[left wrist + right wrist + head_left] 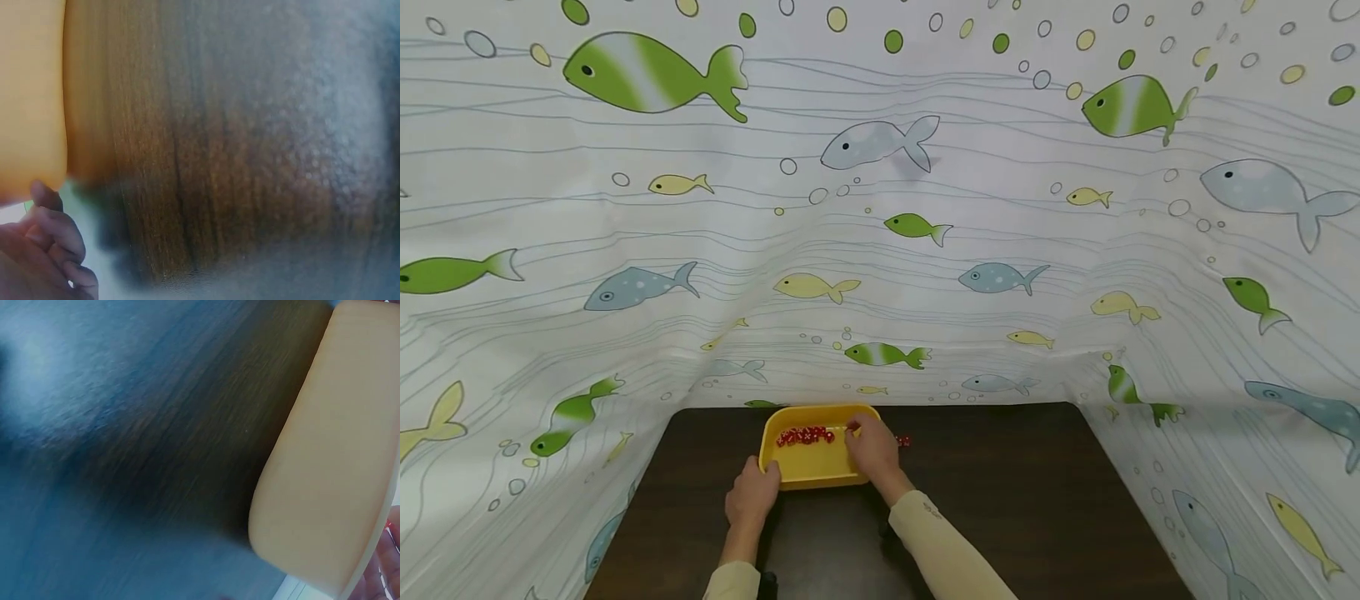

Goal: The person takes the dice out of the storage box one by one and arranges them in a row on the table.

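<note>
A shallow yellow tray (817, 477) lies near the far edge of the dark table in the head view. Small red dice with white spots (805, 436) form a loose row inside it, toward the back. My left hand (752, 493) grips the tray's front left corner, thumb over the rim. Over the tray's right side, my right hand (876, 450) has its fingers curled and pinches a small red die (389, 523), mostly hidden by the fingers. Another few red dice (904, 441) lie on the table just right of the tray, partly behind that hand.
The dark wooden table (1015, 492) extends on both sides of the tray. A white sheet printed with fish (880, 317) rises behind the table and hangs along its sides.
</note>
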`<action>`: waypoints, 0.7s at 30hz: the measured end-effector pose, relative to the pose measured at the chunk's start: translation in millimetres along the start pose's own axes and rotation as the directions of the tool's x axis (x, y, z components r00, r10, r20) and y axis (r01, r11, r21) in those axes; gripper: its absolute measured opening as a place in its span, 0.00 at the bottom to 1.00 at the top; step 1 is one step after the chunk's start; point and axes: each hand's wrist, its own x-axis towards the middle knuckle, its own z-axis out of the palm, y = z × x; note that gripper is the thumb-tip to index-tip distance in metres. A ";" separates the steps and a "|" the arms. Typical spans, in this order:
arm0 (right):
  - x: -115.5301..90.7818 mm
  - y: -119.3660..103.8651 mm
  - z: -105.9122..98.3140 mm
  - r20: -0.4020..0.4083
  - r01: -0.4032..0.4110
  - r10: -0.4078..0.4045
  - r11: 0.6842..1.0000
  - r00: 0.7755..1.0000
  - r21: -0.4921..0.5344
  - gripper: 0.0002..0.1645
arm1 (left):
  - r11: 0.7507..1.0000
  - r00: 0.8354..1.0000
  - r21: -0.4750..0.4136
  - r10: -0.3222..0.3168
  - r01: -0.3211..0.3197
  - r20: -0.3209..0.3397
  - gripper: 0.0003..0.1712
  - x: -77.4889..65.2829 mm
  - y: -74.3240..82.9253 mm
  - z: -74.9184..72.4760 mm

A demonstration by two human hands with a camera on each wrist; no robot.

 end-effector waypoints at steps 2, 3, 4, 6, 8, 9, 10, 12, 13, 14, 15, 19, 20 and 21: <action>-1.2 2.0 -2.7 -0.012 -0.005 0.005 1.000 1.000 0.009 0.10 | 1.000 1.000 -0.004 -0.011 0.011 0.022 0.36 0.6 -1.0 0.5; -2.5 3.0 -4.0 -0.016 -0.010 0.010 1.000 1.000 0.016 0.10 | 1.000 0.999 -0.007 -0.019 0.019 0.034 0.37 0.8 -1.4 0.6; -3.3 4.4 -5.2 -0.021 -0.011 0.011 1.000 1.000 0.022 0.11 | 1.000 0.999 -0.010 -0.027 0.027 0.046 0.37 1.4 -2.4 1.2; -5.9 6.3 -8.4 -0.032 -0.020 0.021 0.999 0.999 0.043 0.10 | 0.999 0.998 -0.013 -0.030 0.031 0.060 0.38 2.1 -4.1 1.9; -7.9 8.5 -11.6 -0.051 -0.026 0.028 0.999 0.998 0.047 0.10 | 0.999 0.997 -0.019 -0.031 0.033 0.069 0.37 3.1 -5.7 2.7; -8.8 9.4 -13.7 -0.058 -0.027 0.030 0.998 0.998 0.052 0.10 | 0.999 0.997 -0.022 -0.029 0.031 0.069 0.37 3.4 -6.4 3.0; -9.4 10.3 -15.8 -0.070 -0.025 0.029 0.998 0.997 0.054 0.10 | 0.999 0.997 -0.023 -0.028 0.030 0.068 0.37 3.4 -7.0 3.3; -9.4 12.6 -19.8 -0.091 -0.034 0.040 0.997 0.995 0.066 0.09 | 0.999 0.998 -0.026 -0.024 0.025 0.065 0.36 3.7 -8.3 3.3; -9.2 13.7 -22.5 -0.099 -0.039 0.046 0.997 0.994 0.074 0.09 | 0.999 0.998 -0.030 -0.022 0.024 0.063 0.36 4.2 -9.2 3.4; -8.8 15.0 -25.2 -0.108 -0.042 0.051 0.995 0.993 0.086 0.09 | 0.999 0.998 -0.034 -0.022 0.024 0.063 0.35 4.3 -9.8 3.2; -8.5 16.2 -27.9 -0.116 -0.050 0.062 0.994 0.991 0.099 0.09 | 0.999 0.998 -0.036 -0.022 0.024 0.061 0.35 4.6 -10.1 3.0; -7.2 24.4 -38.0 -0.143 -0.067 0.088 0.987 0.986 0.147 0.09 | 0.999 0.998 -0.042 -0.025 0.027 0.057 0.34 6.2 -10.8 3.1; -7.1 27.1 -39.8 -0.147 -0.071 0.093 0.986 0.985 0.152 0.09 | 0.999 0.998 -0.042 -0.025 0.027 0.057 0.34 5.9 -10.3 2.9; -7.2 29.8 -41.4 -0.150 -0.075 0.100 0.984 0.984 0.161 0.09 | 0.999 0.998 -0.042 -0.024 0.026 0.056 0.34 5.7 -9.9 2.8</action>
